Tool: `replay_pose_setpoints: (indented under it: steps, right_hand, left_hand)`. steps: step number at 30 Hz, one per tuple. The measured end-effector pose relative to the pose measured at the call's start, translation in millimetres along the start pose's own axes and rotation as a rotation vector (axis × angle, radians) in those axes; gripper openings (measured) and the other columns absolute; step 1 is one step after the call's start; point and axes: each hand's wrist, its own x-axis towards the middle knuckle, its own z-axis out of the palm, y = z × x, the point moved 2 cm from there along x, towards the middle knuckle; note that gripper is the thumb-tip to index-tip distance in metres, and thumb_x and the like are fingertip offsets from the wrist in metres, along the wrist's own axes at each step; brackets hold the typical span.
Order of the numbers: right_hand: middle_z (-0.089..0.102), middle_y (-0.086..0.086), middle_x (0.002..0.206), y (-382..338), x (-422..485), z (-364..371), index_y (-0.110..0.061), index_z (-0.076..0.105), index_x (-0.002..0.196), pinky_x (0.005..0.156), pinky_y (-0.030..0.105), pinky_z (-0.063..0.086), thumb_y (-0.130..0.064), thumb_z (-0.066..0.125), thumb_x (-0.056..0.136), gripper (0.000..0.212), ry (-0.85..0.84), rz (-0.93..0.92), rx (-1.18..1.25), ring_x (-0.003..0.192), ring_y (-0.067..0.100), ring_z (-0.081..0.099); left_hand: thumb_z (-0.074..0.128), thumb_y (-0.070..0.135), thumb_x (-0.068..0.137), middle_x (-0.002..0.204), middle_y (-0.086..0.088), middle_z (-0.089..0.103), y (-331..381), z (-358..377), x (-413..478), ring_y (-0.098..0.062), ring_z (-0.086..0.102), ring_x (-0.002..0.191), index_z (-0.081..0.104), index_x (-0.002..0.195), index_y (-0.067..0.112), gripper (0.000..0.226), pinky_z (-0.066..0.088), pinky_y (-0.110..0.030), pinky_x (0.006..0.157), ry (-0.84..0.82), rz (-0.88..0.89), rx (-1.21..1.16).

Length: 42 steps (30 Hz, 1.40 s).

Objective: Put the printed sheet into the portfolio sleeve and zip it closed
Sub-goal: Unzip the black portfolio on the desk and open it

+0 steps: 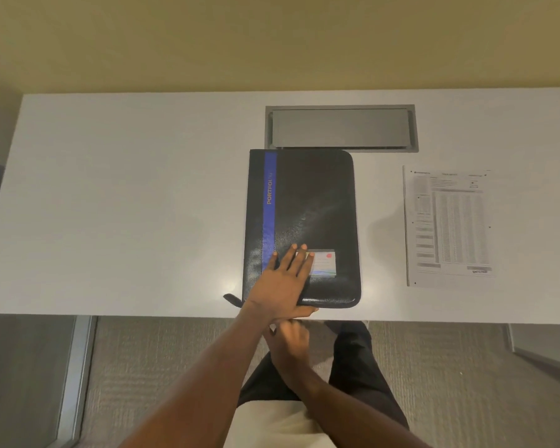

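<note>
Opening step: left hand (283, 279) lies flat, pinning the closed portfolio (304, 227) at the table's (126, 195) near edge; right hand (290, 339) (blurred, grip unclear) must find the zipper pull.

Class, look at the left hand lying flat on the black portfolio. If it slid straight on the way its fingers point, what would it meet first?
The left hand points up and slightly right across the portfolio. Its fingertips already touch the label card, so that comes first; beyond lies bare cover.
</note>
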Motion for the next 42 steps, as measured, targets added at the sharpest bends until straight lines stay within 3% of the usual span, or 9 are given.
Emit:
replay_pose_setpoints:
  steps: [9,15,18,21,24,27,29,32,42]
  right_hand:
    - [0.070,0.022,0.116,-9,9,22,0.001,0.071,0.112,0.096,0.043,0.049,-0.016,0.055,0.095,0.029,-0.206,0.242,0.305,0.112,0.041,0.063]
    - [0.071,0.003,0.107,30,-5,-16,-0.013,0.068,0.118,0.095,0.040,0.057,-0.041,0.060,0.099,0.035,-0.301,0.255,0.456,0.101,0.022,0.069]
    - [0.069,-0.008,0.090,79,-19,-44,-0.022,0.069,0.097,0.074,0.017,0.056,-0.021,0.059,0.102,0.011,-0.026,0.396,0.394,0.089,0.017,0.071]
    - [0.070,-0.010,0.096,108,4,-103,-0.026,0.066,0.102,0.075,0.018,0.056,-0.026,0.056,0.104,0.010,0.397,0.556,0.591,0.093,0.019,0.071]
    - [0.062,-0.011,0.124,101,58,-144,-0.025,0.057,0.130,0.098,0.030,0.052,-0.046,0.041,0.106,0.035,0.221,0.439,0.728,0.110,0.013,0.063]
    - [0.059,-0.015,0.127,80,93,-161,-0.034,0.053,0.129,0.083,0.015,0.051,-0.054,0.037,0.105,0.035,0.028,0.346,0.738,0.109,0.008,0.063]
    - [0.062,-0.014,0.124,73,98,-166,-0.036,0.056,0.121,0.074,0.013,0.053,-0.051,0.040,0.105,0.027,0.056,0.329,0.762,0.105,0.007,0.065]
    - [0.065,-0.007,0.131,65,94,-169,-0.029,0.060,0.130,0.095,0.031,0.057,-0.040,0.047,0.106,0.030,0.111,0.280,0.768,0.114,0.015,0.066]
    - [0.062,-0.018,0.130,-15,56,-189,-0.036,0.058,0.131,0.099,0.012,0.047,-0.027,0.043,0.108,0.029,0.288,0.056,0.771,0.113,0.002,0.063]
  left_hand:
    - [0.038,0.085,0.088,0.173,-0.008,-0.012,0,-10,-7,-0.033,-0.012,0.159,-0.012,0.163,0.016,0.114,0.006,-0.059,0.128,-0.041,0.005,-0.033]
    - [0.031,0.085,0.090,0.173,-0.008,-0.010,8,-7,-9,-0.031,-0.014,0.159,-0.010,0.164,0.014,0.110,0.004,-0.057,0.129,0.043,0.003,-0.033]
    - [0.022,0.086,0.090,0.174,-0.009,-0.008,7,1,-12,-0.029,-0.016,0.158,-0.007,0.164,0.014,0.107,0.000,-0.057,0.128,0.065,-0.014,-0.025]
    - [0.017,0.086,0.091,0.174,-0.008,-0.009,8,2,-13,-0.031,-0.018,0.158,-0.008,0.164,0.017,0.104,-0.004,-0.057,0.127,0.064,-0.022,-0.025]
    - [0.017,0.087,0.090,0.173,-0.005,-0.014,10,0,-13,-0.031,-0.020,0.158,-0.012,0.164,0.019,0.104,-0.007,-0.057,0.127,0.055,-0.027,-0.042]
    - [0.015,0.087,0.090,0.173,-0.005,-0.013,10,-3,-16,-0.030,-0.018,0.158,-0.012,0.164,0.020,0.103,-0.002,-0.058,0.128,0.080,-0.033,-0.059]
    - [0.015,0.087,0.089,0.174,-0.004,-0.011,11,-6,-20,-0.028,-0.016,0.159,-0.010,0.164,0.020,0.103,0.000,-0.059,0.128,0.103,-0.037,-0.079]
    - [0.019,0.086,0.090,0.175,0.002,-0.006,18,-23,-20,-0.024,-0.009,0.161,-0.003,0.165,0.027,0.098,-0.002,-0.065,0.126,0.222,-0.105,-0.194]
    - [0.044,0.054,0.104,0.174,0.010,0.000,13,-169,18,-0.016,-0.005,0.161,0.018,0.164,0.036,0.067,0.012,-0.052,0.128,0.611,-0.181,-0.917]
